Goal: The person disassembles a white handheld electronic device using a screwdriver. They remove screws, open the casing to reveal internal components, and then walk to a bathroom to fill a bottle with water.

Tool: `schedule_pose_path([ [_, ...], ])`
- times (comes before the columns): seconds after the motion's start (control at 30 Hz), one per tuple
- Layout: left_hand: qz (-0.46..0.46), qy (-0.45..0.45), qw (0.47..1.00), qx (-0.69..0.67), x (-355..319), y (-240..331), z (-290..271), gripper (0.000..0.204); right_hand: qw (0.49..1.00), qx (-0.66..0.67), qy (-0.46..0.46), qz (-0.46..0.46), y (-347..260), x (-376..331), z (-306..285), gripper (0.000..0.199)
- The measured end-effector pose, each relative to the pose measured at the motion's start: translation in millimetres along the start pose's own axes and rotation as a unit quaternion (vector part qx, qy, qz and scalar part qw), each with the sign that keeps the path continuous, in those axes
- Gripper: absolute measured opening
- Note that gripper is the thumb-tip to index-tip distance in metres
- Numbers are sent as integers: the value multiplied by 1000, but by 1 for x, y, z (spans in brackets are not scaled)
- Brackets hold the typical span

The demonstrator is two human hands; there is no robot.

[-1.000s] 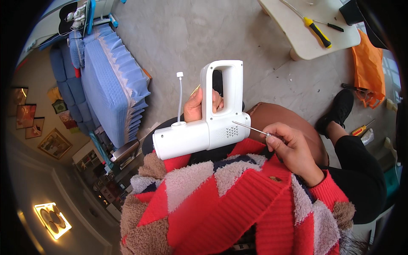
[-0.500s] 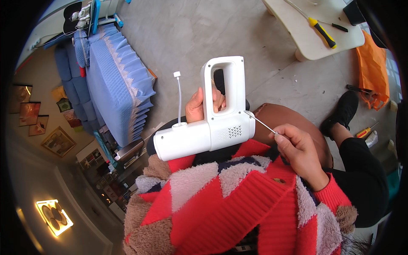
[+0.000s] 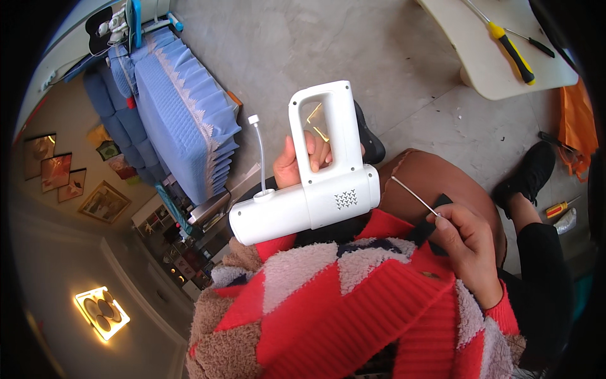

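Two hands at work over the lap. Left hand reaches up behind a white handheld device, fingers curled through its loop handle, gripping it; the body lies tilted across the knees, thin white tube sticking up from its front end. Right hand, wrist bent in, fingers pinched shut on a thin metal screwdriver, tip pointing at the device's rear end, just apart from it. Yellow-handled screwdriver lies on a pale table beyond.

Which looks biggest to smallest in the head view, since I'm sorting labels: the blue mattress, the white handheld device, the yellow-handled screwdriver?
1. Blue mattress
2. White handheld device, close behind; it sits nearer the camera, so this order is unsure
3. Yellow-handled screwdriver, clearly smallest
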State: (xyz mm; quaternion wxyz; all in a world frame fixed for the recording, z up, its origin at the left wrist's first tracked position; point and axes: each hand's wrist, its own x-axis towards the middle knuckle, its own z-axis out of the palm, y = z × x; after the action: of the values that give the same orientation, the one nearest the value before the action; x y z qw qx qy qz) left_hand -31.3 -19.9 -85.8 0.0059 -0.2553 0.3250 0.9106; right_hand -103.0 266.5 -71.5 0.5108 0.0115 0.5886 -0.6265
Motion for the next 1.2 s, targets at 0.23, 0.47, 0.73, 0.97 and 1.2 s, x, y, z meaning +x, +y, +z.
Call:
schedule_pose_path([
  [0.23, 26, 6, 999, -36, 4, -10, -17, 33, 1000, 7, 4, 4, -3, 4, -13, 11],
  [0.47, 7, 45, 999, -15, 8, -8, -15, 24, 1000, -14, -1, 8, -4, 5, -21, 10],
  [0.73, 5, 140, 989, 51, 11, -7, -2, 31, 1000, -3, 9, 11, -1, 6, -25, 10],
  [0.97, -3, 122, 991, 46, 9, -3, -14, 30, 1000, -13, -6, 7, -3, 6, -27, 10],
  [1.2, -8, 62, 997, 40, 5, 2, -24, 32, 999, -9, -4, -33, -10, 3, -17, 9],
])
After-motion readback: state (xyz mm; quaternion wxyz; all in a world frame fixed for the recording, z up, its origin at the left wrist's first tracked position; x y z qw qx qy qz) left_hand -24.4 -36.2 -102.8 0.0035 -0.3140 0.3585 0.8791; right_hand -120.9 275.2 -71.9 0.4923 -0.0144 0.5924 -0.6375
